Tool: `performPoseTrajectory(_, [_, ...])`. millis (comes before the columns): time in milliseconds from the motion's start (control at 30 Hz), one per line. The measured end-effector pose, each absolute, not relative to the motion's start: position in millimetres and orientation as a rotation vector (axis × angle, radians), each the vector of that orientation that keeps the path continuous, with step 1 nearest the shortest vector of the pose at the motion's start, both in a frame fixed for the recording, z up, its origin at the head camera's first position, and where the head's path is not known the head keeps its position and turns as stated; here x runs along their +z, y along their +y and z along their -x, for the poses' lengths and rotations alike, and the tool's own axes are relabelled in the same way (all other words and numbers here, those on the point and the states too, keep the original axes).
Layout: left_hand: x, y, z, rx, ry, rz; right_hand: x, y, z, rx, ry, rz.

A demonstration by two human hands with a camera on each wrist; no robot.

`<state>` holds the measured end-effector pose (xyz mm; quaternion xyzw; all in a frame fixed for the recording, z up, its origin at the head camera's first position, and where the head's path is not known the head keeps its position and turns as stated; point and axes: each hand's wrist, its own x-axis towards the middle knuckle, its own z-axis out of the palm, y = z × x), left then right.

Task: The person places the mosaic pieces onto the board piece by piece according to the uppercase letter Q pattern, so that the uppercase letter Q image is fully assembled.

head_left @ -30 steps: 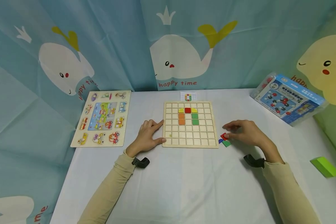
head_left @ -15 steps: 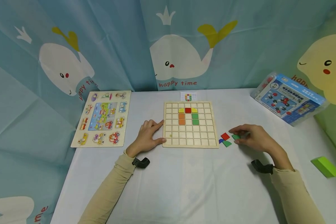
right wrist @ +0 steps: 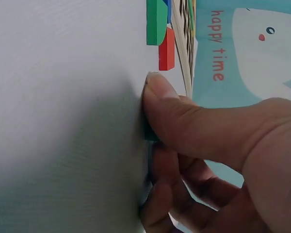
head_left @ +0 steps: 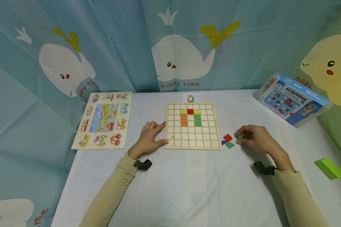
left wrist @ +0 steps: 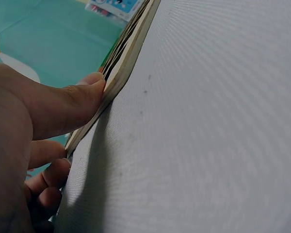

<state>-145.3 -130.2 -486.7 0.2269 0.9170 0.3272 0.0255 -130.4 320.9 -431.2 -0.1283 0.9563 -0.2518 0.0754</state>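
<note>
A wooden grid board [head_left: 193, 145] lies flat on the table, with yellow, red, orange and green tiles in some of its squares. My left hand [head_left: 150, 138] is at the board's left edge, index finger and thumb touching the rim; in the left wrist view the thumb [left wrist: 70, 107] presses the side. To the right of the board, my right hand [head_left: 257, 138] pinches a small green tile [head_left: 239, 137] between thumb and fingers, low over the table. Beside it lie a red square tile [head_left: 228, 137], a green tile with a curved side [head_left: 230, 145] and a blue piece [head_left: 223, 142].
A small pattern card [head_left: 190, 97] lies behind the board. On the left is a wooden picture puzzle [head_left: 123, 132]. A blue boxed molecule set [head_left: 290, 101] stands at the back right, and a light green block [head_left: 329, 168] sits at the far right.
My right hand has moved right from the red tile, which now lies uncovered, and has taken hold of a green tile, turning it in its fingers. The left hand stays at the board.
</note>
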Motion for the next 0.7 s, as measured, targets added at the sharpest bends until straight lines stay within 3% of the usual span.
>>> performPoseTrajectory(700, [-489.0, -131.8, 147.1, 1.000, 2.831, -0.703, -437.6, 314.3, 134.3, -0.905, 3.041, 0.270])
